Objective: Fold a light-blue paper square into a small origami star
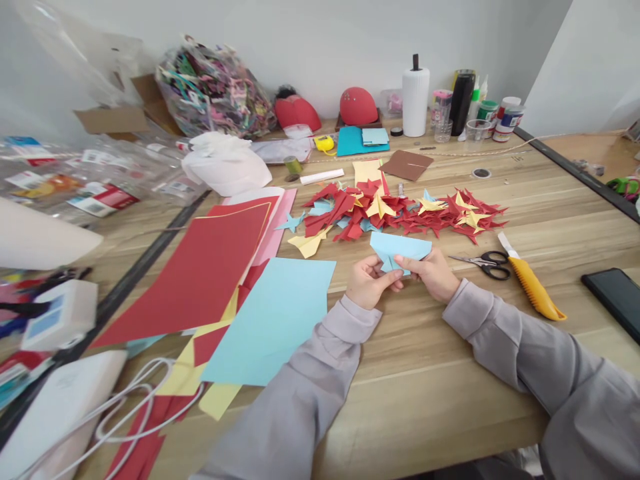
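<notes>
Left hand (367,281): mostly closed, fingers curled in, pinching the left side of a light-blue folded paper (400,247).
Right hand (430,272): partly closed, gripping the paper's right side, just beside the left hand.
Folded paper: held between both hands just above the table, its layers coming to a point at the lower edge. An even pinch from both sides looks best for keeping the layers from sliding, with the edges lined up before any crease is pressed.
Table: a wooden table (425,427) runs out ahead of the person.
Sheets: a red card sheet (185,273) and a light-blue paper sheet (270,320) lie to the left of the hands, overlapping yellow and pink sheets.
Pile: red, yellow and blue folded paper shapes (400,213) spread out just ahead of the hands.
Tools: black-handled scissors (487,265) lie near the right hand, with a yellow utility knife (533,287) just beside them.
Back edge: a paper towel roll (416,100) stands among bottles and jars.
</notes>
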`<state>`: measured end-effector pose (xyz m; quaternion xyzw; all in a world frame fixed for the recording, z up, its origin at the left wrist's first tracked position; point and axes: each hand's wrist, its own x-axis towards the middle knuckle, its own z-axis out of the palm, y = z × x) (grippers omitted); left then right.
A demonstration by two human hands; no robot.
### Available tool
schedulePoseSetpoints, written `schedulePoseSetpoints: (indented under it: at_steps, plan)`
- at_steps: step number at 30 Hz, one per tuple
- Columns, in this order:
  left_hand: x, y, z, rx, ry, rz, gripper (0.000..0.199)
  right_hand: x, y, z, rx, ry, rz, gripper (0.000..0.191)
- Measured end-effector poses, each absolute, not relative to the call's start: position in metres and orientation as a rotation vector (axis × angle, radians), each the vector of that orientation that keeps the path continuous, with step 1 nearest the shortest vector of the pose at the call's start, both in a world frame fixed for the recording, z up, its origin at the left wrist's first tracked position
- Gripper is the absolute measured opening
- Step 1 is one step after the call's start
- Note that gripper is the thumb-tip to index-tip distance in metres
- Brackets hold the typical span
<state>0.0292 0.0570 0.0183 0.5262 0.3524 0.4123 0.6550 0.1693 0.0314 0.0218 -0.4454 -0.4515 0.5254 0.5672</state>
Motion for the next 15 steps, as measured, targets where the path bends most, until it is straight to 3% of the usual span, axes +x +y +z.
schedulePoseSetpoints:
  at_steps: [15]
  plan:
    - [0.0312, 0.0571, 0.0146, 1.147, 0.823, 0.918, 0.044, 0.1708, 0.0367, 0.0153, -1.103, -0.908, 1.217, 0.044]
